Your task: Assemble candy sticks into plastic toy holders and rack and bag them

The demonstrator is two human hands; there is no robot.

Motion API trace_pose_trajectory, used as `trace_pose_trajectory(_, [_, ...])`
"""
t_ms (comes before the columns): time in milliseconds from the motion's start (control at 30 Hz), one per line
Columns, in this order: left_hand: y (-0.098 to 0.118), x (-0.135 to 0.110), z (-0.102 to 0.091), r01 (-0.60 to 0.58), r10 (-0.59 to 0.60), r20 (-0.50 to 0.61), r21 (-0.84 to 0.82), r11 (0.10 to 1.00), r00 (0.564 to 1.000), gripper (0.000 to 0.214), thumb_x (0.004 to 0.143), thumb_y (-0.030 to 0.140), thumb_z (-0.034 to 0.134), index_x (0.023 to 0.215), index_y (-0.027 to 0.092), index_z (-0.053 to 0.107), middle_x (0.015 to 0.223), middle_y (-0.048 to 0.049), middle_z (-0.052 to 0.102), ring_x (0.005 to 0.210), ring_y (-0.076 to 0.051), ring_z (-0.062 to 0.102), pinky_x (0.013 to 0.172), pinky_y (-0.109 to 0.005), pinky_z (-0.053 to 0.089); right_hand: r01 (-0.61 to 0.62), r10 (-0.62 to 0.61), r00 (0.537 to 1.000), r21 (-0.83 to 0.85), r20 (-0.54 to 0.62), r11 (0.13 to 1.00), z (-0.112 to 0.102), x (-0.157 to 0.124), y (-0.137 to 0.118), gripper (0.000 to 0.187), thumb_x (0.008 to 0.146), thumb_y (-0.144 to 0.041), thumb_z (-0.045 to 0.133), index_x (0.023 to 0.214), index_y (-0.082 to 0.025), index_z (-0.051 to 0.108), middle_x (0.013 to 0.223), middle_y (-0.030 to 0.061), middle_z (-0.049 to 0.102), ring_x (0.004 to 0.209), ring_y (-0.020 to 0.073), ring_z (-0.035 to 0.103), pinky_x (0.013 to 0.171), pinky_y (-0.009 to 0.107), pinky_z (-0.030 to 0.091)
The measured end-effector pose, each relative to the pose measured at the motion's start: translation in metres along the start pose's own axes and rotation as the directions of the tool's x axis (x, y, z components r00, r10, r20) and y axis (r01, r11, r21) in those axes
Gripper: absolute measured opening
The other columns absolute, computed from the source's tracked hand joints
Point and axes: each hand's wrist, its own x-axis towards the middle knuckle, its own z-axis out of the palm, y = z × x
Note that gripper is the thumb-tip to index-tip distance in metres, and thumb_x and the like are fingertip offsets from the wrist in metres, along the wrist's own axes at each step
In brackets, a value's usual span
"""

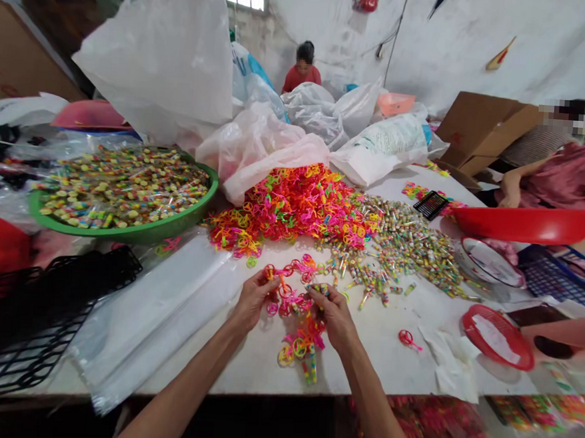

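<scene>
Pinched fingers (266, 288) round trinket (283, 282), tubes (321, 288)

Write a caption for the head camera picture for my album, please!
Left hand holding bright pieces, right hand holding small striped tubes, before a colorful heap on a white table.

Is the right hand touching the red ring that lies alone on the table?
Apart: the head view shows bare white table between the right hand and the red ring.
</scene>
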Motion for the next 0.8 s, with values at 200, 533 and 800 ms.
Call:
trace_pose_trajectory(200, [0.014, -0.003, -0.005, 0.048, -0.05, -0.015, -0.117, 0.992, 0.999, 0.027, 0.058, 0.024, 0.074, 0.075, 0.013, 0.056, 0.061, 0.0024, 0.06, 0.053, -0.009, 0.058, 0.052, -0.023, 0.05, -0.011, 0.01, 1.0, 0.076, 0.018, 0.997, 0.014, 0.002, 0.005, 0.029, 0.063, -0.04, 0.071, 0.074, -0.017, 0.058, 0.062, -0.0013, 0.062, 0.037, 0.0051, 0.041, 0.036, 0.019, 0.028])
trace_pose_trajectory(533, [0.008, -0.043, -0.002, 0.072, -0.065, 0.059, -0.127, 0.989, 0.996, 0.021, 0.056, 0.016, 0.073, 0.068, 0.015, 0.056, 0.062, 0.0027, 0.061, 0.051, -0.008, 0.054, 0.045, -0.019, 0.041, -0.087, 0.065, 0.98, 0.108, 0.19, 0.99, 0.016, -0.01, 0.001, 0.019, 0.059, -0.025, 0.074, 0.073, -0.015, 0.064, 0.044, -0.0064, 0.048, 0.037, 0.0038, 0.034, 0.038, 0.019, 0.02])
trace_pose_trajectory(800, [0.0, -0.042, 0.002, 0.179, -0.176, 0.034, -0.209, 0.961, 0.984, 0.025, 0.052, 0.011, 0.073, 0.068, 0.016, 0.055, 0.06, 0.0028, 0.062, 0.056, -0.01, 0.059, 0.053, -0.021, 0.045, -0.156, 0.129, 0.969, 0.12, 0.212, 0.98, 0.011, -0.012, -0.003, 0.019, 0.055, -0.025, 0.076, 0.067, -0.016, 0.064, 0.043, -0.0066, 0.047, 0.036, 0.0041, 0.035, 0.037, 0.018, 0.023])
